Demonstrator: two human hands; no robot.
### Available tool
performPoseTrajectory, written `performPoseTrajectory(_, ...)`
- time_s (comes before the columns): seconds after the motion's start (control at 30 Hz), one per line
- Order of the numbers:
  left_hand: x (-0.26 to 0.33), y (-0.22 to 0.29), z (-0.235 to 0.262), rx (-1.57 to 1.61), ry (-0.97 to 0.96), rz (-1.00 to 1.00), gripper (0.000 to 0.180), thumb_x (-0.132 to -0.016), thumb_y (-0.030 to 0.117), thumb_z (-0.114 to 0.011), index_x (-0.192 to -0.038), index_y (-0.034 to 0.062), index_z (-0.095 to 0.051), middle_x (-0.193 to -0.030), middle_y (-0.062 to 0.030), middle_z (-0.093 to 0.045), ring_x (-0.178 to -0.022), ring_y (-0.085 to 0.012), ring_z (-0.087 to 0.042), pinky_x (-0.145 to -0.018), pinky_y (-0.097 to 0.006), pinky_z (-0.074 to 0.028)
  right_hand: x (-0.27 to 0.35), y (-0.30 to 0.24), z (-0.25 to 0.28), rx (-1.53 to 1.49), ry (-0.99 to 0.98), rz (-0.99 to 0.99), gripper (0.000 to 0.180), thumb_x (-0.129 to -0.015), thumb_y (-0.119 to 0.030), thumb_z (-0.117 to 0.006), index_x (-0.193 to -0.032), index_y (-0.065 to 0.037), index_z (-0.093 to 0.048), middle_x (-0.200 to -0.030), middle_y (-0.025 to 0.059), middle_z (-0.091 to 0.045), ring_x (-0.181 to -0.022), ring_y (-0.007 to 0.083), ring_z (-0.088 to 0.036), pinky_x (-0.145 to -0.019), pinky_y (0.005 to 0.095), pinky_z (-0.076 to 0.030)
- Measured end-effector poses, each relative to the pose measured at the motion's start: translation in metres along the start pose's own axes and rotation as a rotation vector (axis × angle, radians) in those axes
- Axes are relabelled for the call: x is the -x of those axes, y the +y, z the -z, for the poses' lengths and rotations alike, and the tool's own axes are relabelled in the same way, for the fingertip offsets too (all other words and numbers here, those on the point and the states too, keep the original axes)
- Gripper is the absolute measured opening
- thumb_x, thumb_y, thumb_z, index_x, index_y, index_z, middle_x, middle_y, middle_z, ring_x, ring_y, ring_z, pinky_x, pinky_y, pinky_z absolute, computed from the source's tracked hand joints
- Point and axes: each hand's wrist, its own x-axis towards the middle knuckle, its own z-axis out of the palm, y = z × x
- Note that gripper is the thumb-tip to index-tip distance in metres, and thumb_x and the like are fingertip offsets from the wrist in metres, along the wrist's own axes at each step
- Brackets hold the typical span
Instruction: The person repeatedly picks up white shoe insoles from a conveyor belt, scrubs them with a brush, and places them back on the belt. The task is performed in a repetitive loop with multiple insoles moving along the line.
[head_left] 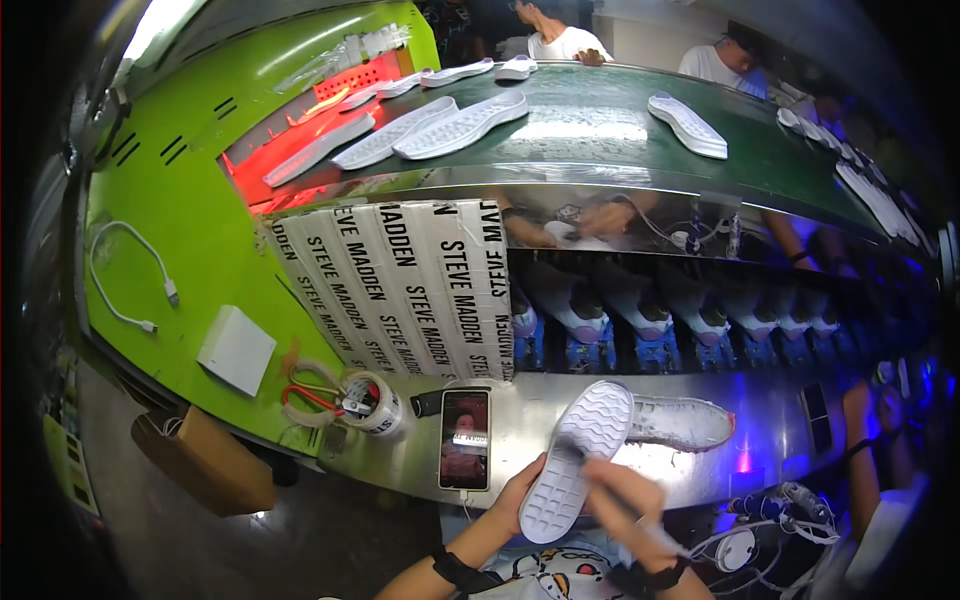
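My left hand (517,492) grips a white shoe (580,455) by its heel end, sole turned up toward me with its wavy tread showing. My right hand (622,500) is closed around a thin pen-like tool (640,522) whose tip touches the sole's edge near the middle. A second white shoe (680,422) lies on its side on the shiny metal ledge (520,425) just behind the held one.
A phone (465,438) with a lit screen lies on the ledge to the left, beside a tape roll (375,402) and red-handled scissors (312,400). A green conveyor belt (600,125) above carries several white soles. Two people stand behind it. Another person's arm (858,435) is at right.
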Motion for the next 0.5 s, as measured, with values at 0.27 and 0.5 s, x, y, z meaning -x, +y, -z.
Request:
performPoseTrajectory(0.27,-0.013,-0.002,-0.054,-0.197,0.088,-0.166,0.064,-0.100,0.051,-0.032,-0.141,0.0029,-0.041,-0.135,-0.0222,-0.051,-0.117,-0.0370,-0.056,-0.095,-0.050,-0.050,0.012,-0.016,-0.011,-0.213,-0.245,-0.148,0.023,-0.082,0.001,-0.068,-0.104,0.000,-0.069,-0.098,0.0129,-0.072,-0.087,0.0196,-0.070,-0.076,0.0286,-0.055)
performPoseTrajectory(0.5,-0.026,0.030,-0.086,-0.442,0.080,0.050,0.058,-0.102,0.042,-0.034,-0.141,-0.0005,-0.038,-0.123,-0.0241,-0.060,-0.104,-0.0365,-0.064,-0.085,-0.044,-0.057,-0.002,-0.010,0.006,-0.351,-0.557,-0.096,0.026,-0.083,-0.004,-0.066,-0.109,-0.003,-0.070,-0.110,0.0143,-0.069,-0.101,0.0235,-0.067,-0.087,0.0313,-0.052)
